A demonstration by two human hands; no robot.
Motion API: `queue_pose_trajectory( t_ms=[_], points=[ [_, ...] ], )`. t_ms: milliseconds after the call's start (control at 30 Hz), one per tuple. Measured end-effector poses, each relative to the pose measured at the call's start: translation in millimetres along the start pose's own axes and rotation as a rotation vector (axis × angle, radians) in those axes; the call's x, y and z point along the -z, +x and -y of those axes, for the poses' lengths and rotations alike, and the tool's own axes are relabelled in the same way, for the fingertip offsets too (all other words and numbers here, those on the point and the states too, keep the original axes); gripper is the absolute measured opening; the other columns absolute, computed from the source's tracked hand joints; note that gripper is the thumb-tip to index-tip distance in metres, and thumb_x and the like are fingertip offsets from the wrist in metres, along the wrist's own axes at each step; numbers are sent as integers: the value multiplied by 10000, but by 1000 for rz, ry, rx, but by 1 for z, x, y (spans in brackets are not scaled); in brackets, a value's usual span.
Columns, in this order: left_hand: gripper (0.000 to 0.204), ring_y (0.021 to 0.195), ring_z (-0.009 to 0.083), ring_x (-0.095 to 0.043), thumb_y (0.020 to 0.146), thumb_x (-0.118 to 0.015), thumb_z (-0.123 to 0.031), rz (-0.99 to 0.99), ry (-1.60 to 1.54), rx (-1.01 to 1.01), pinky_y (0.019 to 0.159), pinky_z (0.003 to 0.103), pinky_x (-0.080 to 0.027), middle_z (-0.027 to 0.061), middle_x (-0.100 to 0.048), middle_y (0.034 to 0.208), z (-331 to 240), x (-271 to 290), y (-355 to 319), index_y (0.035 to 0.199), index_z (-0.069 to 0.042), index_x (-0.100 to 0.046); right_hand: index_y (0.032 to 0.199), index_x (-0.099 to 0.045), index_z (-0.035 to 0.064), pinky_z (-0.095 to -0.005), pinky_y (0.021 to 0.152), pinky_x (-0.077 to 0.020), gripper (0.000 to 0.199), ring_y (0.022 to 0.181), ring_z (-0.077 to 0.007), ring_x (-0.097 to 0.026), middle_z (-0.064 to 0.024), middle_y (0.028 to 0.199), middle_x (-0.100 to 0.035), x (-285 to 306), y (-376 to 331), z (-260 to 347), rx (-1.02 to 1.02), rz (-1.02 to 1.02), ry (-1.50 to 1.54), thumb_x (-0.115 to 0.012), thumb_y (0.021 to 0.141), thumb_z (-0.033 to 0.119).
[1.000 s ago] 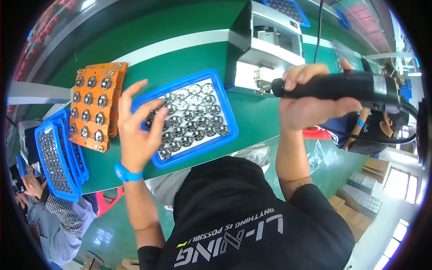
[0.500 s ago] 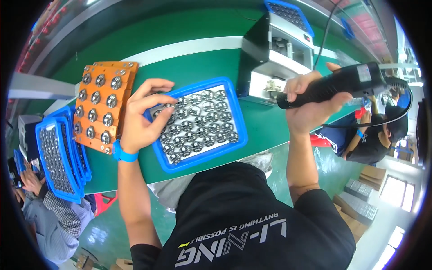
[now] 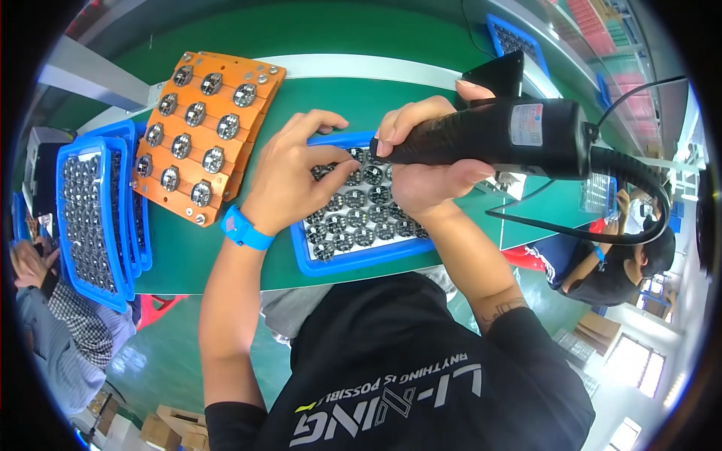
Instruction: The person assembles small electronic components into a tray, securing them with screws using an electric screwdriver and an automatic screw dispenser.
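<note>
My right hand (image 3: 425,154) is wrapped round a black corded electric screwdriver (image 3: 519,135); its narrow end hangs over a blue tray (image 3: 323,264), and no bit shows. My left hand (image 3: 293,173) reaches over the tray's left side. Its thumb and index finger pinch together among the parts there, and whatever lies between the tips is hidden. Rows of small round circuit boards (image 3: 357,218), dark and silvery, lie on the tray's white liner. My right hand and the tool cover the tray's upper right part.
Left of the tray, stacked orange fixture plates (image 3: 180,177) carry several round boards. Beyond them stand more loaded blue trays (image 3: 94,225), near a co-worker's hand (image 3: 30,263). A black-covered machine (image 3: 492,79) and another tray (image 3: 519,41) are at the far right. The cable (image 3: 639,225) loops rightward.
My right hand has brought the screwdriver left, from beside the machine to over the tray. My left thumb and index finger have drawn together. The view has shifted, so the plates appear farther right.
</note>
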State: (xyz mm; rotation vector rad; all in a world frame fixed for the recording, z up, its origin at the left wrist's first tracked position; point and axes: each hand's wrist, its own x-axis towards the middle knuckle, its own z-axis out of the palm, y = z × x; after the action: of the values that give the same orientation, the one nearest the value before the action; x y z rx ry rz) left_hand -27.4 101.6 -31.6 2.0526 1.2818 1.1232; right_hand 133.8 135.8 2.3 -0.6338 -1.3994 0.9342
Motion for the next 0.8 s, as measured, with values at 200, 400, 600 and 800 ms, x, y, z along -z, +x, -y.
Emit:
queue_pose_trajectory(
  t_ms=[200,400,600,800],
  points=[
    [102,881,253,-605,729,-791,-146,-52,36,-38,734,379,-501,54,-642,1023,4,-7,-3,759,-57,-750,1338,-275,116,-327,516,-488,931,495,-195,-525,-97,674,-546,-3,-5,-6,-35,-37,-16,-364,804,874],
    [121,907,260,-603,717,-798,-113,-2,40,-29,767,375,-498,67,-652,1022,2,-3,-2,809,-47,-757,1302,-282,128,-325,515,-489,908,498,-194,-530,-91,676,-544,-3,-6,-9,-44,-26,-40,-375,798,877],
    [122,912,257,-597,723,-794,-116,-10,54,-31,772,372,-491,61,-653,1028,2,-4,-2,825,-57,-765,1293,-282,133,-324,518,-493,905,490,-190,-528,-87,678,-547,-3,-5,-10,-47,-19,-66,-386,790,878],
    [95,908,244,-589,739,-782,-148,-25,45,-19,754,379,-479,35,-642,1021,1,-3,-3,792,-71,-763,1290,-281,129,-325,520,-493,909,498,-189,-532,-90,681,-551,-5,-5,-8,-60,-42,7,-386,788,879]
  ],
)
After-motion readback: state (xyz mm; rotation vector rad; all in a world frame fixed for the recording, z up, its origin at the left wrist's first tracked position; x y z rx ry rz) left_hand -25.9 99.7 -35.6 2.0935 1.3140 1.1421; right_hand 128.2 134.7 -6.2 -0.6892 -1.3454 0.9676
